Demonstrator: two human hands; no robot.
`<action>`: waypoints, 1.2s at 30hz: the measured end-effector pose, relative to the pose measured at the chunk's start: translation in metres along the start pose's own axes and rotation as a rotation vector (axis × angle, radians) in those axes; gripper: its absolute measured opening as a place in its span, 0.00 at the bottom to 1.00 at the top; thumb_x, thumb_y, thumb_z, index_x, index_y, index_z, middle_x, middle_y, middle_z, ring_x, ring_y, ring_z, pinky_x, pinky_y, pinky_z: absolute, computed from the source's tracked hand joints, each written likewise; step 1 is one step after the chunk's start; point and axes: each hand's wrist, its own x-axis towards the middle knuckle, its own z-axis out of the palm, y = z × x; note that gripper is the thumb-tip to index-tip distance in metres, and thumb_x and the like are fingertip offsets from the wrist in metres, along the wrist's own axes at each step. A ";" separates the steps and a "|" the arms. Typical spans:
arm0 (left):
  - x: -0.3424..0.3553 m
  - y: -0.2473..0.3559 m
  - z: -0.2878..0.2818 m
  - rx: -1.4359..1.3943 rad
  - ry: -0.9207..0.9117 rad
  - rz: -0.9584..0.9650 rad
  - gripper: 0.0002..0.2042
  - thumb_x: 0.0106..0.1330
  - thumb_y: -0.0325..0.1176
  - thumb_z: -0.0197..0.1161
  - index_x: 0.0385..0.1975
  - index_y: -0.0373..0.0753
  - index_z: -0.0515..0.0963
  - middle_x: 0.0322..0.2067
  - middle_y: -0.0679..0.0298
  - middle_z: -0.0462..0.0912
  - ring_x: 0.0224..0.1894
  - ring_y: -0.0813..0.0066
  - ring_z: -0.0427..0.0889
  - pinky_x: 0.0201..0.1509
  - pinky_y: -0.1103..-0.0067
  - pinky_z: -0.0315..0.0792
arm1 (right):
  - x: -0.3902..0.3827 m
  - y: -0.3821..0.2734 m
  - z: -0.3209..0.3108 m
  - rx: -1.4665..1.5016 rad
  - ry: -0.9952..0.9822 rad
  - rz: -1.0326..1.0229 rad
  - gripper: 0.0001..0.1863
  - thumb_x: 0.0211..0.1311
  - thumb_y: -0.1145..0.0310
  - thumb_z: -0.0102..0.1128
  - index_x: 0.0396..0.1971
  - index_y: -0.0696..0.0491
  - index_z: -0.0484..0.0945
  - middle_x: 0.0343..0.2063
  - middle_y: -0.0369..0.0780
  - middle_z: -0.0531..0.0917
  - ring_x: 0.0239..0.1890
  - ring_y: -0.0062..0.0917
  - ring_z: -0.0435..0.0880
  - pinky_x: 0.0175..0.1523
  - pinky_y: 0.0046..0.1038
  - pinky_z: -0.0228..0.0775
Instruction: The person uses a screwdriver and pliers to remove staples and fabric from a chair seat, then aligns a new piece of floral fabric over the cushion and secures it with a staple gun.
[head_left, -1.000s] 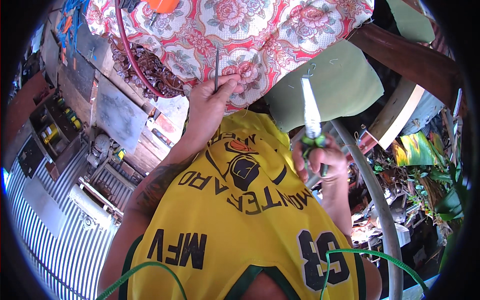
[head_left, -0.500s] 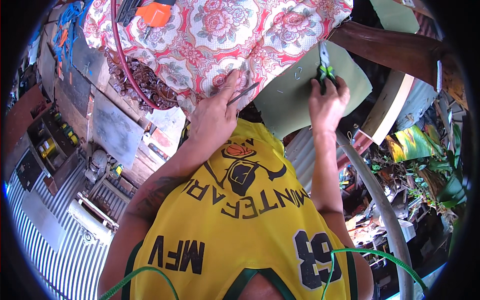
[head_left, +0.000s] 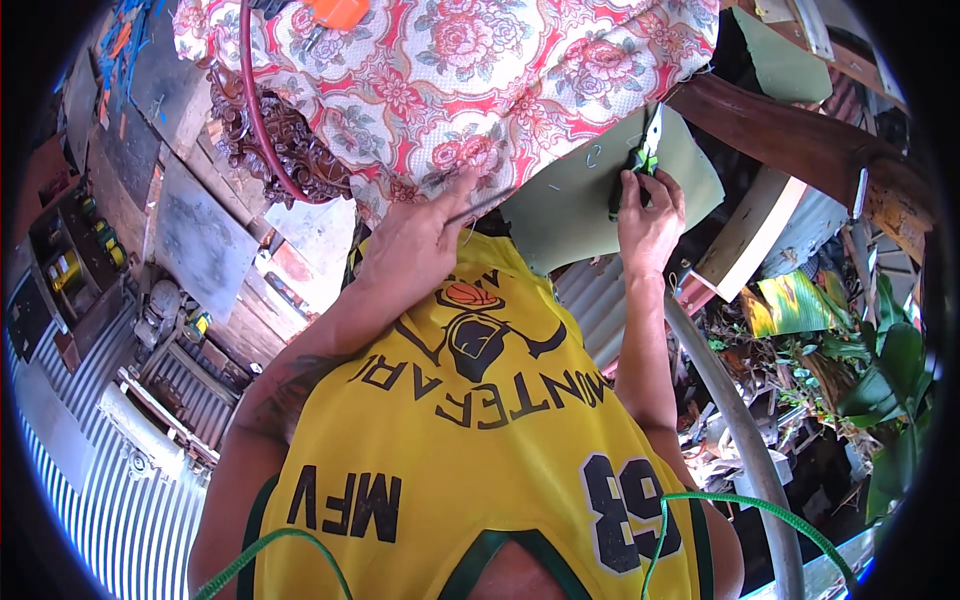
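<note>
Floral red-and-cream upholstery fabric spreads before me. My left hand lies at its near edge, index finger stretched along the cloth. Its other fingers are closed round a thin dark metal tool, shaped like a screwdriver shaft; its handle is hidden in the hand. To the right, my right hand grips pliers with green-and-black handles, jaws pointing away from me beside the fabric's edge. Beneath them is a grey-green sheet. A bent staple lies on it, with another small wire piece nearby.
Carved dark wood and a dark red hose are at the left of the fabric. An orange tool lies on the cloth. A curved brown wooden piece stands right, above a grey metal pipe and leafy plants.
My right hand has turned the pliers, so the handles lie more to the left and the jaws tilt right. The left hand keeps its place on the fabric; the whole view has shifted slightly.
</note>
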 end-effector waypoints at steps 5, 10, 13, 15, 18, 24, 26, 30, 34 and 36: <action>-0.012 0.034 -0.020 -0.029 -0.023 0.090 0.18 0.77 0.35 0.57 0.62 0.38 0.76 0.35 0.46 0.88 0.37 0.55 0.89 0.42 0.67 0.78 | 0.002 0.001 -0.011 -0.059 0.037 -0.062 0.17 0.66 0.58 0.70 0.44 0.57 0.88 0.51 0.50 0.84 0.55 0.45 0.82 0.62 0.42 0.73; 0.000 0.036 -0.061 -0.907 0.126 -0.043 0.16 0.84 0.39 0.44 0.52 0.37 0.76 0.28 0.73 0.65 0.27 0.87 0.63 0.28 0.85 0.58 | -0.043 -0.071 -0.044 0.494 -0.163 -0.255 0.07 0.69 0.71 0.65 0.39 0.58 0.86 0.38 0.46 0.89 0.39 0.39 0.88 0.49 0.37 0.79; 0.020 0.064 -0.072 -1.119 0.174 0.006 0.13 0.84 0.36 0.45 0.48 0.37 0.76 0.29 0.72 0.67 0.29 0.87 0.67 0.29 0.87 0.63 | -0.073 -0.136 -0.042 0.919 -0.624 -0.212 0.18 0.70 0.69 0.67 0.54 0.63 0.82 0.38 0.46 0.89 0.40 0.28 0.88 0.48 0.31 0.80; 0.038 0.074 -0.077 -1.239 0.179 0.010 0.11 0.83 0.35 0.50 0.52 0.35 0.75 0.30 0.69 0.73 0.31 0.84 0.73 0.36 0.85 0.73 | -0.075 -0.161 -0.032 0.921 -0.686 -0.232 0.21 0.70 0.70 0.67 0.57 0.64 0.79 0.36 0.45 0.89 0.38 0.24 0.87 0.47 0.29 0.79; 0.042 0.086 -0.092 -0.781 0.234 0.159 0.14 0.81 0.36 0.54 0.60 0.38 0.76 0.35 0.63 0.84 0.32 0.80 0.82 0.36 0.77 0.77 | -0.061 -0.191 -0.027 1.011 -0.634 -0.171 0.19 0.70 0.70 0.67 0.55 0.64 0.80 0.36 0.40 0.88 0.37 0.19 0.83 0.44 0.26 0.77; 0.057 0.045 -0.159 -0.552 0.432 0.141 0.16 0.77 0.25 0.52 0.62 0.39 0.78 0.39 0.60 0.86 0.36 0.75 0.84 0.43 0.78 0.78 | -0.011 -0.232 -0.024 0.756 -0.409 -0.569 0.22 0.69 0.60 0.69 0.48 0.65 0.84 0.29 0.44 0.87 0.25 0.29 0.82 0.35 0.30 0.76; 0.081 0.036 -0.202 -0.385 0.617 0.109 0.19 0.77 0.26 0.52 0.65 0.41 0.76 0.46 0.54 0.86 0.42 0.74 0.84 0.47 0.77 0.77 | 0.001 -0.238 -0.015 0.760 -0.483 -0.246 0.21 0.69 0.59 0.68 0.46 0.65 0.84 0.29 0.46 0.88 0.25 0.32 0.84 0.35 0.31 0.77; 0.157 -0.008 -0.267 -0.056 0.723 0.188 0.21 0.76 0.32 0.55 0.66 0.35 0.74 0.56 0.45 0.83 0.53 0.60 0.86 0.61 0.72 0.73 | 0.063 -0.278 0.013 0.612 -0.420 0.080 0.25 0.68 0.51 0.68 0.37 0.64 0.86 0.31 0.52 0.89 0.29 0.42 0.89 0.38 0.36 0.78; 0.199 -0.004 -0.284 -0.018 0.547 0.210 0.21 0.74 0.34 0.56 0.63 0.32 0.76 0.58 0.41 0.81 0.61 0.52 0.82 0.65 0.69 0.72 | 0.100 -0.327 0.047 0.418 -0.268 0.137 0.31 0.60 0.41 0.71 0.30 0.62 0.88 0.24 0.49 0.88 0.29 0.34 0.89 0.43 0.35 0.79; 0.211 0.009 -0.284 0.008 0.518 0.174 0.21 0.73 0.34 0.57 0.63 0.34 0.77 0.56 0.41 0.82 0.60 0.52 0.83 0.65 0.69 0.72 | 0.107 -0.334 0.053 0.456 -0.274 0.183 0.31 0.58 0.42 0.72 0.30 0.62 0.87 0.23 0.50 0.87 0.31 0.38 0.90 0.43 0.36 0.79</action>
